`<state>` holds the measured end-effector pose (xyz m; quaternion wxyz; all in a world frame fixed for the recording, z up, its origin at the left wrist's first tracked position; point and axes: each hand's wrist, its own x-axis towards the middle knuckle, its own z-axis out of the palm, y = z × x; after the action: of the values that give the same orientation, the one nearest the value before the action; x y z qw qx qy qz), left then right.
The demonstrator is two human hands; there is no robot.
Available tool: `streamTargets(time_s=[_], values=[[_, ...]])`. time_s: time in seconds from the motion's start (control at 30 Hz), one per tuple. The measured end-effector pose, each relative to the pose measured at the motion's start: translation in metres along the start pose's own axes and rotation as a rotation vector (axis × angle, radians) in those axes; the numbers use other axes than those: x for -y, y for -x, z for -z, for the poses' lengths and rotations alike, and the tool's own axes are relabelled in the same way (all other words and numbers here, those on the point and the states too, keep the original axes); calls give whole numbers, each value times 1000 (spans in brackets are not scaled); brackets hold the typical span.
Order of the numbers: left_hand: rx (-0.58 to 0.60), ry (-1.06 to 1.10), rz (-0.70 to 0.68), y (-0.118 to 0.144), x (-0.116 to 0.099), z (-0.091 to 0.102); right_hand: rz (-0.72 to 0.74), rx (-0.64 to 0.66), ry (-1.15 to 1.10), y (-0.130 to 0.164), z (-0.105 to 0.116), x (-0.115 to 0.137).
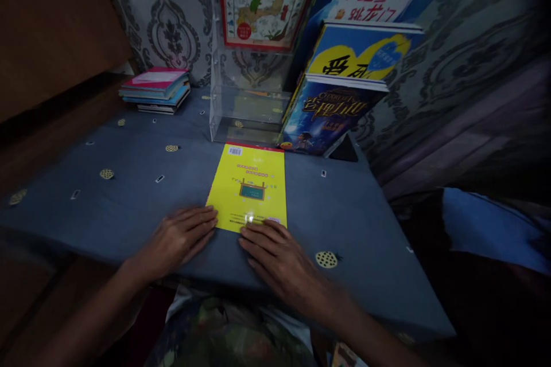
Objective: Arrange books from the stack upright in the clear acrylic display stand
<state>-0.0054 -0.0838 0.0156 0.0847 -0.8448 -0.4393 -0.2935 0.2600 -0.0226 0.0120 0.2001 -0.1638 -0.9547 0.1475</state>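
A yellow book (252, 163) lies on the tabletop in front of me, its barcode at the far left corner and a small green chalkboard picture in the middle. The print on it looks upside down from here. At its near left corner rests my left hand (183, 235), fingers stretched out and fingertips by the edge. My right hand (279, 258) lies flat, with its fingertips over the book's near right edge. Neither hand grips anything. Just beyond the book stands a clear acrylic rack (249, 117).
A stack of books (157, 89) sits at the back left. Blue upright books (327, 114) fill the rack's right side, and a red-bordered book (262, 3) stands in its upper tier. A patterned grey cloth (129, 172) covers the table. Blue fabric (491, 229) shows at the right.
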Motion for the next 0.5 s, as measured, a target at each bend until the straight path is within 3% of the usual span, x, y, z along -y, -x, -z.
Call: streamTargets(time_s=[0.2,0.37,0.5], values=[[2,22,16,6,4,-5,-18,-117,33,21,8,-9],[6,96,38,4,10,-4,-32,-140,30,26,13,-13],[144,120,42,-3,23,3,-72,-128,-10,26,14,-14]])
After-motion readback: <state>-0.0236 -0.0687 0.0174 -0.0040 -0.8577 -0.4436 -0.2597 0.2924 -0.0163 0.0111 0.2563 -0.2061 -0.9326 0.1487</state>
